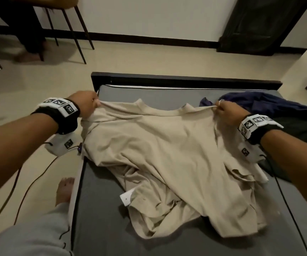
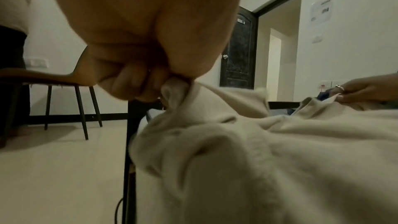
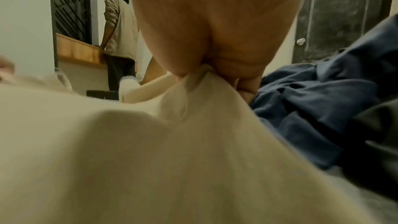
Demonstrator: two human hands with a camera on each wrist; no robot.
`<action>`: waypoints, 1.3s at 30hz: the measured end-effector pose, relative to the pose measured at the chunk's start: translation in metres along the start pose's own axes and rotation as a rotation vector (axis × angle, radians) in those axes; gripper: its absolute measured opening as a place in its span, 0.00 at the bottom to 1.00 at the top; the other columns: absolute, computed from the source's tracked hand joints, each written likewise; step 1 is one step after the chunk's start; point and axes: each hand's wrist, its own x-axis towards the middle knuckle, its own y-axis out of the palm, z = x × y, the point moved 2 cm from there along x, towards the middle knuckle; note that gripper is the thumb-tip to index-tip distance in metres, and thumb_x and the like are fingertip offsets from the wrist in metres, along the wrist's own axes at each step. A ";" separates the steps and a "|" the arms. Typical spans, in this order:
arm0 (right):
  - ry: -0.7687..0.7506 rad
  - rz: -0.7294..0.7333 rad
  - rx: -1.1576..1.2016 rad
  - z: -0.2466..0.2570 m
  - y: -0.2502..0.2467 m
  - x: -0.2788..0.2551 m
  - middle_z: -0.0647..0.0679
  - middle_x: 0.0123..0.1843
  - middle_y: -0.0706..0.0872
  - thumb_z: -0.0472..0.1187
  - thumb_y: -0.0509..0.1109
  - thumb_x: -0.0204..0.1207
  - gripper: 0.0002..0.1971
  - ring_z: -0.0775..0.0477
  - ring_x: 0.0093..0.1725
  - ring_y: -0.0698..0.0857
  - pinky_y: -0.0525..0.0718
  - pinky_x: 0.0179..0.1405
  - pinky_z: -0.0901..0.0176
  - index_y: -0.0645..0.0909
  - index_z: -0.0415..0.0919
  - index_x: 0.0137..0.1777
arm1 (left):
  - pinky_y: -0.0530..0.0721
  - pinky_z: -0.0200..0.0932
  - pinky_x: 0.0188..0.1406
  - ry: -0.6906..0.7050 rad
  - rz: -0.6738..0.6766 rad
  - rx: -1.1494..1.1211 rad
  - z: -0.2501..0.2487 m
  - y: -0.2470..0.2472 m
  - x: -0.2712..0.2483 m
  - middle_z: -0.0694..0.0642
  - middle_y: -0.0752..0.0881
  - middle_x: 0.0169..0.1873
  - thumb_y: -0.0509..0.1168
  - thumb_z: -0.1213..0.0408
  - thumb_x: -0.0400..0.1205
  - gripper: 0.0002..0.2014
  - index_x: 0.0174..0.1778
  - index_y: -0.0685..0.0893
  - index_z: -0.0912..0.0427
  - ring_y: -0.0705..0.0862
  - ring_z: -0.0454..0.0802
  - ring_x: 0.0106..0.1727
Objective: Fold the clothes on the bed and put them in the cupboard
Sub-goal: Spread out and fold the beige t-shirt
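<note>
A beige t-shirt (image 1: 167, 145) lies spread and rumpled over the dark grey bed (image 1: 101, 200), its collar toward the far end. My left hand (image 1: 88, 105) pinches the shirt's left shoulder near the bed's far left corner; in the left wrist view the left hand (image 2: 150, 77) has fingers curled round a bunch of the beige t-shirt (image 2: 258, 151). My right hand (image 1: 224, 111) pinches the other shoulder, and in the right wrist view the right hand (image 3: 215, 67) holds the beige t-shirt (image 3: 150, 159) pulled up into a peak. The fabric between the hands is taut.
A dark blue garment (image 1: 270, 104) and a black one (image 1: 296, 130) lie heaped at the bed's far right. A chair (image 1: 71, 30) stands on the tiled floor beyond the bed's left. A dark door (image 1: 259, 24) is at the back right. Another person (image 3: 120, 28) stands by a counter.
</note>
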 end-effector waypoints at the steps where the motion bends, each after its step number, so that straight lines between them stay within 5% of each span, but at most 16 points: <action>1: -0.023 -0.025 0.013 0.002 0.000 0.004 0.44 0.47 0.82 0.45 0.59 0.89 0.13 0.40 0.49 0.81 0.72 0.50 0.52 0.77 0.41 0.46 | 0.78 0.51 0.50 0.001 0.036 0.015 -0.001 0.005 0.003 0.66 0.86 0.54 0.59 0.57 0.89 0.13 0.54 0.84 0.62 0.81 0.63 0.51; 4: -0.024 -0.020 -0.022 0.000 -0.002 0.016 0.45 0.47 0.80 0.43 0.60 0.89 0.10 0.40 0.50 0.80 0.70 0.52 0.53 0.76 0.45 0.45 | 0.72 0.45 0.48 -0.047 0.058 -0.058 0.002 0.010 0.015 0.63 0.85 0.53 0.59 0.58 0.89 0.12 0.55 0.85 0.61 0.80 0.60 0.52; 7: 0.026 -0.045 -0.018 -0.016 0.000 0.036 0.39 0.53 0.84 0.45 0.59 0.89 0.11 0.32 0.59 0.83 0.76 0.59 0.50 0.81 0.41 0.52 | 0.75 0.46 0.47 -0.131 0.000 -0.208 0.012 0.008 0.036 0.63 0.87 0.47 0.61 0.58 0.88 0.13 0.44 0.85 0.60 0.81 0.61 0.46; 9: 0.087 -0.129 0.048 -0.023 -0.002 0.047 0.33 0.61 0.85 0.46 0.58 0.90 0.16 0.29 0.64 0.82 0.76 0.66 0.45 0.81 0.37 0.63 | 0.76 0.47 0.45 -0.195 -0.105 -0.301 0.017 0.005 0.048 0.63 0.87 0.44 0.62 0.57 0.88 0.13 0.40 0.84 0.57 0.82 0.61 0.43; 13: 0.143 -0.256 0.125 -0.017 0.006 0.065 0.36 0.52 0.84 0.42 0.55 0.90 0.11 0.30 0.57 0.84 0.75 0.57 0.50 0.78 0.40 0.54 | 0.76 0.49 0.45 -0.206 -0.358 -0.338 0.011 0.015 0.067 0.58 0.85 0.46 0.62 0.57 0.87 0.07 0.49 0.83 0.53 0.80 0.59 0.45; 16: 0.186 -0.149 0.106 -0.012 0.020 0.071 0.35 0.62 0.86 0.41 0.55 0.90 0.13 0.33 0.60 0.84 0.79 0.60 0.48 0.80 0.42 0.64 | 0.79 0.53 0.49 -0.198 -0.247 -0.237 0.009 0.031 0.073 0.60 0.84 0.51 0.63 0.57 0.87 0.07 0.55 0.80 0.55 0.82 0.62 0.48; 19: 0.232 -0.041 0.144 -0.015 0.017 0.069 0.36 0.70 0.83 0.44 0.57 0.89 0.15 0.34 0.67 0.82 0.79 0.68 0.45 0.75 0.48 0.73 | 0.79 0.54 0.49 -0.210 -0.094 -0.254 0.016 0.032 0.075 0.61 0.84 0.58 0.69 0.51 0.83 0.17 0.62 0.76 0.55 0.82 0.61 0.53; 23: 0.166 0.023 0.220 -0.011 0.002 0.042 0.37 0.77 0.77 0.41 0.63 0.87 0.24 0.38 0.71 0.81 0.78 0.72 0.46 0.68 0.47 0.82 | 0.77 0.54 0.52 -0.094 -0.132 -0.113 -0.001 0.015 0.042 0.60 0.81 0.63 0.65 0.49 0.84 0.20 0.68 0.74 0.54 0.81 0.63 0.60; 26: -0.032 -0.103 0.097 0.015 -0.002 -0.002 0.38 0.69 0.82 0.37 0.67 0.81 0.21 0.40 0.66 0.82 0.78 0.68 0.51 0.76 0.43 0.74 | 0.78 0.51 0.48 0.213 -0.212 -0.003 -0.039 0.004 -0.015 0.53 0.80 0.53 0.66 0.52 0.83 0.08 0.53 0.78 0.49 0.80 0.59 0.55; 29: -0.285 -0.219 0.082 0.054 -0.005 -0.075 0.45 0.54 0.83 0.37 0.72 0.78 0.10 0.45 0.56 0.81 0.78 0.60 0.53 0.86 0.48 0.57 | 0.75 0.45 0.39 0.549 0.100 0.100 -0.094 0.002 -0.095 0.43 0.79 0.39 0.65 0.43 0.81 0.10 0.43 0.76 0.44 0.79 0.50 0.43; 31: -0.337 -0.105 0.151 0.080 -0.006 -0.130 0.50 0.42 0.83 0.39 0.72 0.78 0.07 0.52 0.41 0.81 0.80 0.45 0.56 0.85 0.53 0.50 | 0.79 0.45 0.42 0.662 0.419 0.166 -0.130 0.008 -0.153 0.43 0.82 0.41 0.64 0.35 0.79 0.17 0.46 0.79 0.45 0.79 0.47 0.42; 33: -0.327 0.099 0.232 0.102 -0.005 -0.181 0.50 0.32 0.83 0.44 0.72 0.78 0.05 0.50 0.33 0.81 0.81 0.35 0.54 0.83 0.57 0.47 | 0.82 0.47 0.51 0.704 0.595 0.193 -0.157 0.017 -0.198 0.45 0.84 0.49 0.69 0.32 0.73 0.24 0.55 0.81 0.45 0.81 0.48 0.49; 36: -0.289 0.333 0.235 0.107 0.011 -0.230 0.55 0.34 0.86 0.55 0.74 0.75 0.03 0.53 0.34 0.84 0.83 0.35 0.58 0.83 0.61 0.45 | 0.79 0.49 0.54 0.650 0.598 0.284 -0.177 0.033 -0.230 0.48 0.81 0.59 0.76 0.32 0.65 0.34 0.63 0.77 0.43 0.80 0.52 0.59; 39: -0.271 0.305 0.116 0.085 0.032 -0.249 0.63 0.46 0.83 0.56 0.75 0.73 0.12 0.60 0.43 0.82 0.79 0.42 0.64 0.75 0.73 0.49 | 0.77 0.47 0.52 0.551 0.500 0.294 -0.185 0.032 -0.234 0.53 0.81 0.62 0.76 0.47 0.72 0.30 0.67 0.75 0.50 0.82 0.56 0.62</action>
